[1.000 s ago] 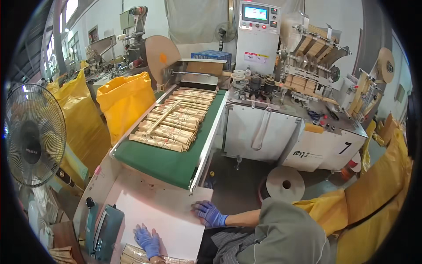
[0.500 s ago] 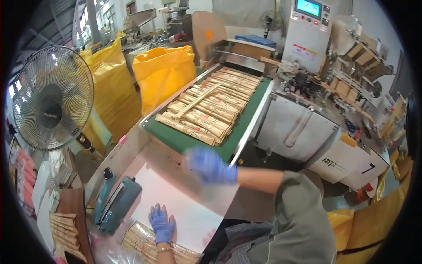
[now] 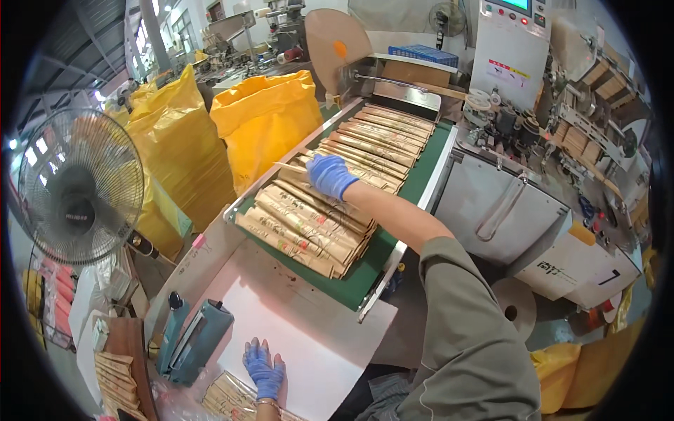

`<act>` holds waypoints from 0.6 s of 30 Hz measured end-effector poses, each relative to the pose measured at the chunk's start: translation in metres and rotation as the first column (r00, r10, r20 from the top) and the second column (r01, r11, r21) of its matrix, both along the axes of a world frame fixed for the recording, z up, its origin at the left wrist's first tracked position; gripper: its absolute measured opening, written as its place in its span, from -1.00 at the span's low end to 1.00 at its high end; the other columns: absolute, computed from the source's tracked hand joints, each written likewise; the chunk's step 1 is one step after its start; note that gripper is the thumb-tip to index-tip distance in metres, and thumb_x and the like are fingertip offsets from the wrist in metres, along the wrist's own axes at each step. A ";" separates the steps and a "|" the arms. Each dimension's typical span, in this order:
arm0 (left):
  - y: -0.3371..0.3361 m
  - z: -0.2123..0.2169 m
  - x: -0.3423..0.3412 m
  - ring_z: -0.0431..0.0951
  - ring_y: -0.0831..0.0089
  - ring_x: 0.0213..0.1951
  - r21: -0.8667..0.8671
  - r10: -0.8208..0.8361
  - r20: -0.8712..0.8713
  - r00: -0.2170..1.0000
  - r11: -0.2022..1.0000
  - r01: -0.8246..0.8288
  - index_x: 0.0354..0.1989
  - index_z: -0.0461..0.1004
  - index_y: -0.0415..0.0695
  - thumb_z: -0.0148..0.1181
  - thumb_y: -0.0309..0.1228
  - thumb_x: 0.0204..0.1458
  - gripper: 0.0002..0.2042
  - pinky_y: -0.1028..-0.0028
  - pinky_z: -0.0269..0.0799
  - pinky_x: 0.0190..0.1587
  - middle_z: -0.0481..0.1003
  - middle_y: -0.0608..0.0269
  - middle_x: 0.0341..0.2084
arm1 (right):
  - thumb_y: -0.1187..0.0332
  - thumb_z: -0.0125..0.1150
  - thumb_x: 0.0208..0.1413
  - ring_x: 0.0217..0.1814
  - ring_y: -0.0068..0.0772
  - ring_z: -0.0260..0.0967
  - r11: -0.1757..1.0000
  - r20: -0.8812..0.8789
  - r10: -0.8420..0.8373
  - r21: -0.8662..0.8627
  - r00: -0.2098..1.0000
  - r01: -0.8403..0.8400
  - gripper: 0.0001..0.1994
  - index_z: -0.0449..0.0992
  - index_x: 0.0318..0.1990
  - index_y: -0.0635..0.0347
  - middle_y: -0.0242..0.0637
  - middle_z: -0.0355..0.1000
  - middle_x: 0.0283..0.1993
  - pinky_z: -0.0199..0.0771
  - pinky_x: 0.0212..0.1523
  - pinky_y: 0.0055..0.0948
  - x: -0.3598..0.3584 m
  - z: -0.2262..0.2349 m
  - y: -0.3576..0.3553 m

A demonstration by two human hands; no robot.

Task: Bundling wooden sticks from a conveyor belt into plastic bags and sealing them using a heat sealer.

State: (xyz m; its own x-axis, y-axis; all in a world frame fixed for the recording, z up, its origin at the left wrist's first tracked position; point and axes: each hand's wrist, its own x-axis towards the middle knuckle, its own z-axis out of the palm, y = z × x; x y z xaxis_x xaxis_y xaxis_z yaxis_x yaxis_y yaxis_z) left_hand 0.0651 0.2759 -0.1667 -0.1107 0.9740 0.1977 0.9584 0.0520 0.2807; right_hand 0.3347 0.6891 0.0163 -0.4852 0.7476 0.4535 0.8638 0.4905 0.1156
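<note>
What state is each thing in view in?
Right hand: curled over packets, grip unclear
Left hand: open, palm down on white board
Paper packets: closely laid in a row
Green belt: loaded, motion unclear
Yellow sack: upright, mouth open
Large fan: upright, spin unclear
Control screen: lit

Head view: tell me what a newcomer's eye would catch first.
The eye probably falls first on the bright yellow open sack, left of the green conveyor belt. Next come the tan packets lined along that belt, the blue-gloved right hand over them. A large fan stands at far left.
</note>
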 end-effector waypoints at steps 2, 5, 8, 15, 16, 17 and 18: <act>0.016 0.000 0.008 0.05 0.02 0.22 0.005 0.035 -0.001 0.999 0.999 -0.035 0.09 0.27 -0.19 0.14 -0.23 -0.20 -0.41 0.07 -0.13 0.21 0.16 0.00 0.14 | 0.36 0.01 -0.07 -0.40 -0.17 0.44 0.937 0.056 0.147 0.312 0.988 -0.157 -0.84 0.54 -0.50 0.13 -0.17 0.46 -0.48 0.43 -0.42 -0.21 0.027 0.002 0.027; 0.036 0.007 0.024 0.06 0.05 0.21 0.129 0.124 -0.040 0.991 0.985 -0.118 0.15 0.20 -0.22 0.09 -0.40 -0.10 -0.44 0.14 -0.09 0.22 0.11 0.02 0.19 | 0.20 0.05 -0.06 -0.34 -0.11 0.41 0.935 -0.229 -0.331 0.055 0.916 0.352 -0.75 0.51 -0.41 0.19 -0.08 0.45 -0.39 0.42 -0.38 -0.19 0.102 0.028 0.035; 0.065 0.020 0.040 0.04 0.08 0.22 0.142 0.196 0.196 0.961 0.964 -0.225 0.22 0.08 -0.24 -0.01 -0.50 -0.02 -0.44 0.25 -0.05 0.23 0.06 0.02 0.22 | -0.03 0.00 0.00 -0.05 -0.07 0.33 0.717 -0.499 -0.605 -0.004 0.620 0.697 -0.55 0.47 -0.18 0.19 -0.07 0.41 -0.13 0.30 -0.04 -0.14 0.204 -0.019 0.052; 0.094 0.029 0.058 0.07 0.09 0.20 0.156 0.200 0.284 0.938 0.955 -0.251 0.25 -0.01 -0.26 -0.03 -0.51 -0.04 -0.39 0.33 0.00 0.21 0.03 -0.01 0.23 | -0.08 -0.23 0.11 0.32 -0.08 -0.03 0.662 -0.278 -0.749 -0.268 0.602 0.700 -0.45 0.30 0.08 0.13 -0.09 0.08 0.26 -0.04 0.23 0.00 0.224 -0.011 0.077; 0.095 0.028 0.061 0.07 0.09 0.20 0.156 0.217 0.281 0.935 0.951 -0.267 0.25 -0.01 -0.26 -0.03 -0.51 -0.04 -0.39 0.33 0.00 0.21 0.03 -0.01 0.23 | -0.06 -0.22 0.11 0.29 -0.08 0.02 0.686 -0.267 -0.727 -0.284 0.632 0.669 -0.47 0.33 0.06 0.13 -0.08 0.12 0.24 0.02 0.22 -0.04 0.225 -0.008 0.091; 0.099 0.027 0.063 0.09 0.07 0.18 0.128 0.173 0.216 0.961 0.971 -0.204 0.24 0.01 -0.26 -0.02 -0.48 -0.05 -0.40 0.33 0.01 0.20 0.05 -0.02 0.22 | -0.06 -0.19 0.10 0.28 -0.11 0.03 0.694 -0.257 -0.719 -0.298 0.645 0.655 -0.49 0.35 0.03 0.12 -0.11 0.13 0.23 0.02 0.20 -0.01 0.231 -0.009 0.109; 0.104 0.026 0.064 0.11 0.05 0.17 0.099 0.135 0.153 0.979 0.984 -0.151 0.23 0.03 -0.27 -0.01 -0.45 -0.06 -0.39 0.33 0.02 0.20 0.07 -0.04 0.21 | -0.05 -0.17 0.09 0.27 -0.13 0.04 0.709 -0.249 -0.703 -0.309 0.665 0.634 -0.50 0.37 0.01 0.11 -0.15 0.15 0.22 0.02 0.17 0.03 0.231 -0.007 0.127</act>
